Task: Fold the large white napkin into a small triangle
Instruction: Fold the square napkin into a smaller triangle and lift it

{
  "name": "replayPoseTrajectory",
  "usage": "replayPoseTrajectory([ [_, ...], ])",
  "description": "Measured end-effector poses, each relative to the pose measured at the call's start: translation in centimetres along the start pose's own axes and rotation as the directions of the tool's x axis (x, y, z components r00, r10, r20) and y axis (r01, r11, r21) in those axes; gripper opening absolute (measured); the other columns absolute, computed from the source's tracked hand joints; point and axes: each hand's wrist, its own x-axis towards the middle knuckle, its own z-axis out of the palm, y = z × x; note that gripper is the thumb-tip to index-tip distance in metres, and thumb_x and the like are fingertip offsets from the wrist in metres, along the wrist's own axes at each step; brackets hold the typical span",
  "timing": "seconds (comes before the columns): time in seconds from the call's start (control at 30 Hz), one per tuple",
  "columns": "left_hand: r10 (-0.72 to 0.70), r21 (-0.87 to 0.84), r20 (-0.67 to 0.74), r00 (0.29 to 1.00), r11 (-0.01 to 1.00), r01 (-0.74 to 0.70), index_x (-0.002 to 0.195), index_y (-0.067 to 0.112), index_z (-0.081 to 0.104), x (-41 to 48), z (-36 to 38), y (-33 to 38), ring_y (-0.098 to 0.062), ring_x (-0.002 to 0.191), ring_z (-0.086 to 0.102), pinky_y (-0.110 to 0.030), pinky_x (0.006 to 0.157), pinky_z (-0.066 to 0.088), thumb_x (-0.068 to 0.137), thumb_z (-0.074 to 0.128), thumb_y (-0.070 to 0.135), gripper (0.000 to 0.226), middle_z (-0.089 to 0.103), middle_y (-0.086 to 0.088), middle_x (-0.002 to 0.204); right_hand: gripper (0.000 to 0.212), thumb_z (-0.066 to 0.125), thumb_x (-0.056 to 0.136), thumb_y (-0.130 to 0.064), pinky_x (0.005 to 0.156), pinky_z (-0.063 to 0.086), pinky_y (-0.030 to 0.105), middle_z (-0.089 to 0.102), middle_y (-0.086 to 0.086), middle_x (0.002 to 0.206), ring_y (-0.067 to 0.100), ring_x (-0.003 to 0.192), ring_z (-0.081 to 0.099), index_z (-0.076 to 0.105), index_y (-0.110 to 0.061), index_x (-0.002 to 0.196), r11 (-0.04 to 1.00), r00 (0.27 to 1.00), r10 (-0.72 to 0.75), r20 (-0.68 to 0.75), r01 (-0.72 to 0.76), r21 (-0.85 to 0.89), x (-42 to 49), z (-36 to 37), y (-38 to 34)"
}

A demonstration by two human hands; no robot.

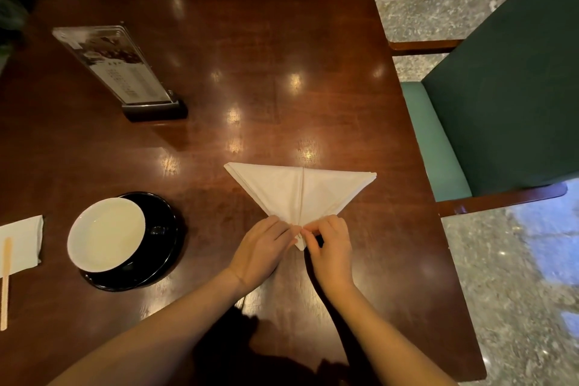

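The white napkin [297, 189] lies on the dark wooden table [250, 72] as a triangle with its long edge away from me and its point toward me. A crease or seam runs down its middle to that near point. My left hand [261, 249] presses its fingertips on the left side of the near tip. From the right, my right hand [330, 247] pinches the same tip between thumb and fingers. The very tip is partly hidden by my fingers.
A white bowl [106, 233] on a black plate [163, 247] sits to the left. Further left lie a folded napkin [22, 241] and a wooden stick [5, 282]. A menu stand [125, 72] stands at the back left. Green chairs [488, 116] flank the table's right and far sides.
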Motion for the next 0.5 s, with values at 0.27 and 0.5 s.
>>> replayPoseTrajectory([
  [0.27, 0.167, 0.066, 0.093, 0.982, 0.983, -0.173, 0.090, 0.005, 0.070, 1.3, -0.2, -0.9, -0.020, 0.066, 0.045, -0.031, 0.055, 0.041, 0.085, 0.056, 0.002, 0.015, 0.057, -0.005, 0.068, 0.012, 0.066, 0.085, -0.012, 0.081, 0.034, 0.008, 0.057, -0.008, 0.085, 0.004, 0.089, 0.044, 0.072, -0.017, 0.095, 0.994, 0.994, -0.091, 0.057, 0.094, -0.061, -0.3, -1.7, 1.2],
  [0.5, 0.226, 0.117, 0.144, 0.964, 0.963, -0.243, 0.084, 0.002, 0.067, 1.8, -0.3, -1.1, -0.023, 0.063, 0.048, -0.033, 0.053, 0.041, 0.080, 0.063, -0.001, 0.006, 0.058, -0.008, 0.068, 0.031, 0.065, 0.085, -0.016, 0.068, 0.030, 0.024, 0.057, -0.005, 0.088, 0.015, 0.083, 0.046, 0.066, -0.019, 0.116, 0.879, 0.957, -0.276, 0.083, 0.287, -0.380, -2.0, -2.3, 2.8],
])
